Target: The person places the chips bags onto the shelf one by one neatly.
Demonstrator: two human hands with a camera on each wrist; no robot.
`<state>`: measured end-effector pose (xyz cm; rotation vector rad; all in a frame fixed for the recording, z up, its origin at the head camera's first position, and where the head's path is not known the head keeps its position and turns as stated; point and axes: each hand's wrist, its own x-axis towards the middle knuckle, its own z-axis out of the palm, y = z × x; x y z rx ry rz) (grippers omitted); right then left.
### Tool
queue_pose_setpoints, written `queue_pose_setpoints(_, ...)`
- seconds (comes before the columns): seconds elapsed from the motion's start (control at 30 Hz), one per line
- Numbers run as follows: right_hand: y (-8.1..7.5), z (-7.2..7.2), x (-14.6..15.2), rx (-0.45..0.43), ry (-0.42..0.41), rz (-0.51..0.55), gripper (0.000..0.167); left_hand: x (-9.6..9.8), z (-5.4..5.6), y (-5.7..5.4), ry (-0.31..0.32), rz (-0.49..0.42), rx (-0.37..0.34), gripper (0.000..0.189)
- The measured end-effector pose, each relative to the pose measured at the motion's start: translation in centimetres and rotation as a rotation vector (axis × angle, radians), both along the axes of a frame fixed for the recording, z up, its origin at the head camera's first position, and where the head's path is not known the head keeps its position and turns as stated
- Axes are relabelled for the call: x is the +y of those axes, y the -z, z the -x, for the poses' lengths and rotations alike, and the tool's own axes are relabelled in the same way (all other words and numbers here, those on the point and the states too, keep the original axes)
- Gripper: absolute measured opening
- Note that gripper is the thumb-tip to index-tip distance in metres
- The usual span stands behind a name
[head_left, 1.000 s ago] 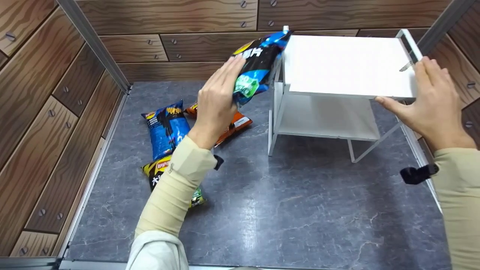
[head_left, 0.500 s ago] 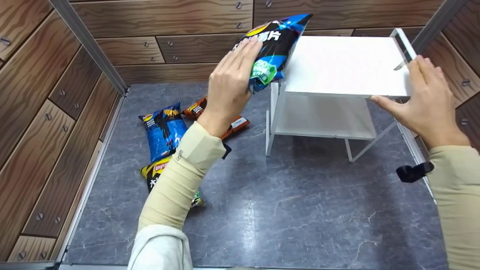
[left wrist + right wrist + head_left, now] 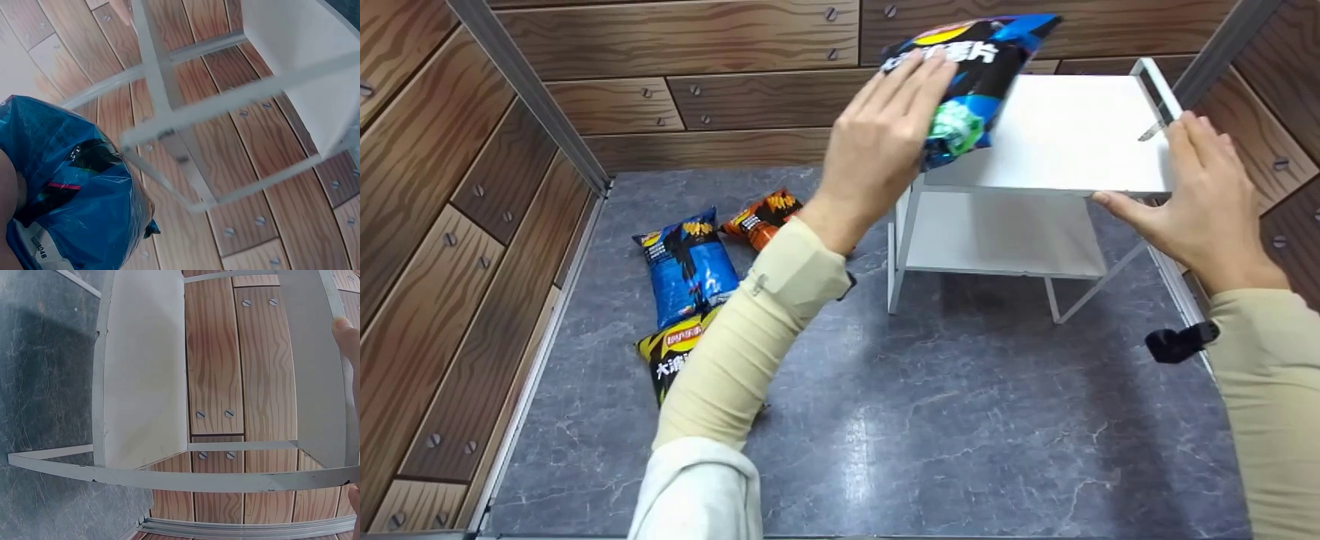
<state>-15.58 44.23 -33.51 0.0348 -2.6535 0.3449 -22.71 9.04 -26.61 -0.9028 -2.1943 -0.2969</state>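
My left hand (image 3: 881, 139) holds a blue-and-black bag of chips (image 3: 986, 86) in the air, over the left side of a white two-tier side table (image 3: 1080, 139). Straight fingers lie across the bag's printed front; the thumb is hidden in the head view. The left wrist view shows the bag's shiny blue back (image 3: 84, 197) beside the table's frame (image 3: 225, 104). At the table's right front corner, my right hand (image 3: 1215, 199) grips the top, thumb at the front edge and fingers over the side rail. Its thumb (image 3: 347, 334) also appears in the right wrist view.
On the grey marbled floor (image 3: 930, 420) at left lie a blue chip bag (image 3: 686, 262), an orange one (image 3: 765, 217) and a yellow-and-black one (image 3: 679, 345), partly behind my left sleeve. The table has a lower shelf (image 3: 997, 232). Wood-patterned walls (image 3: 735, 101) enclose the floor.
My left hand has carried the blue-and-black bag of chips up and to the right, from beside the table to over its top. The right hand keeps its grip on the corner.
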Motion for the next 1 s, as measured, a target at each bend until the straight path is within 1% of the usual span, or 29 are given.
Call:
queue_pose_setpoints(0.13, 0.0, -0.1, 0.1, 0.003, 0.01, 0.001, 0.104, 2.2, -0.4, -0.5, 0.018, 0.058, -0.015, 0.046)
queue_pose_setpoints(0.27, 0.0, -0.1, 0.1, 0.003, 0.012, 0.003, 0.105, 4.3, -0.7, -0.7, 0.044, 0.143, -0.013, 0.048)
queue_pose_setpoints(0.4, 0.0, 0.0, 0.1, 0.007, 0.005, 0.013, 0.106, 6.2, -1.0, -0.4, 0.079, 0.207, -0.024, 0.047)
queue_pose_setpoints(0.5, -0.1, 0.0, 0.1, 0.012, -0.002, 0.022, 0.106, 7.6, -1.1, 0.0, 0.094, 0.245, -0.049, 0.046)
queue_pose_setpoints(0.57, -0.2, 0.0, 0.1, 0.009, -0.003, 0.03, 0.106, 8.4, -1.2, 0.3, 0.094, 0.268, -0.063, 0.045)
queue_pose_setpoints(0.67, -0.3, 0.0, 0.0, -0.02, 0.003, 0.04, 0.107, 9.4, -1.1, 0.7, 0.091, 0.278, -0.084, 0.045)
queue_pose_setpoints(0.77, -0.2, -0.1, -0.1, -0.045, 0.013, 0.059, 0.108, 10.5, -1.1, 1.0, 0.085, 0.256, -0.097, 0.044)
queue_pose_setpoints(0.9, -0.2, 0.0, 0.0, -0.023, 0.012, 0.094, 0.107, 12.0, -1.1, 1.3, 0.076, 0.221, -0.115, 0.044)
queue_pose_setpoints(1.0, -0.2, -0.1, 0.1, -0.008, 0.015, 0.114, 0.106, 13.1, -1.2, 1.7, 0.066, 0.217, -0.123, 0.045)
